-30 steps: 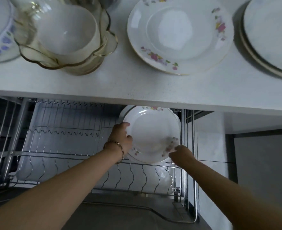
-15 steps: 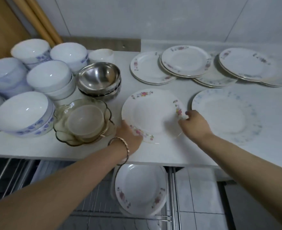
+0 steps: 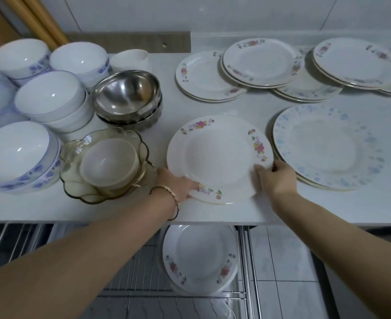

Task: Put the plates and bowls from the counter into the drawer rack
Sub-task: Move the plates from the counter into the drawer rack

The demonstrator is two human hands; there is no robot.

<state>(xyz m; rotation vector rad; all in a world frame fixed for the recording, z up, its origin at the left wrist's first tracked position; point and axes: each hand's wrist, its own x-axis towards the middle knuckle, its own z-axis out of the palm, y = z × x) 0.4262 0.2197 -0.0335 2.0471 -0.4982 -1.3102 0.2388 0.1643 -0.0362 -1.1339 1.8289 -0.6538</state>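
Standing at the left of the counter (image 3: pixel 328 203), a glass bowl (image 3: pixel 107 164) is seen. Beside it, a flowered plate (image 3: pixel 219 157) on the counter is gripped at its near-left rim by the left hand (image 3: pixel 176 185) and at its right rim by the right hand (image 3: pixel 277 178), near a blue-speckled plate (image 3: pixel 328 146). Below, a second plate (image 3: pixel 199 256) is set in the drawer rack (image 3: pixel 143 272).

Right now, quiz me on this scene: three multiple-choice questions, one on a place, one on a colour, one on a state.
1. The stored plate stands: A. in the rack B. in a bowl C. on the floor.
2. The glass bowl is: A. blue B. amber C. red.
3. The front plate is: A. untouched B. upside down C. gripped by left hand and right hand.
Answers: 1 A, rack wires hold it; 2 B, brownish glass; 3 C, a hand holds each side of its rim.
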